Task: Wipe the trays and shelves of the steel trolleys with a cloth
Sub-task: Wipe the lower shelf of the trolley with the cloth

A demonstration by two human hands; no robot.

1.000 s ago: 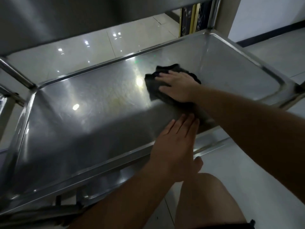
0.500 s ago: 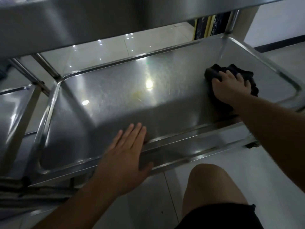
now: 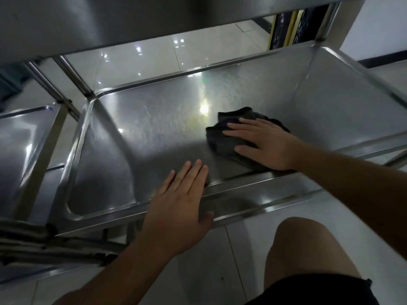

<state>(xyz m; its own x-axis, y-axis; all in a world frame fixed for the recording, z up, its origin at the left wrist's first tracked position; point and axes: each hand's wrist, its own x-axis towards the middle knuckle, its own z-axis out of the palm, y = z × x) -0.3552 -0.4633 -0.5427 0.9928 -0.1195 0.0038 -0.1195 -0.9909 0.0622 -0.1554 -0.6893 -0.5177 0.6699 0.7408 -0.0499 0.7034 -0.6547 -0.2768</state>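
Note:
A steel trolley tray [image 3: 154, 128] fills the middle of the head view, with a shiny scratched floor and raised rim. A dark crumpled cloth [image 3: 222, 139] lies on the tray floor right of centre. My right hand [image 3: 264, 144] presses flat on the cloth, fingers spread and pointing left. My left hand [image 3: 182, 201] rests palm down over the tray's near rim, fingers straight and reaching into the tray, thumb hooked under the rim's outer edge.
The trolley's upper shelf [image 3: 110, 23] overhangs the top of the view. A second steel trolley tray [image 3: 24, 146] stands close on the left, with upright posts [image 3: 72, 78] between them. My bare knee [image 3: 308, 245] is below the tray over pale floor tiles. A dark framed panel [image 3: 286, 29] stands behind.
My right hand has slid the cloth left from the tray's right end back towards the middle. My left hand stays on the near rim, somewhat further right along it.

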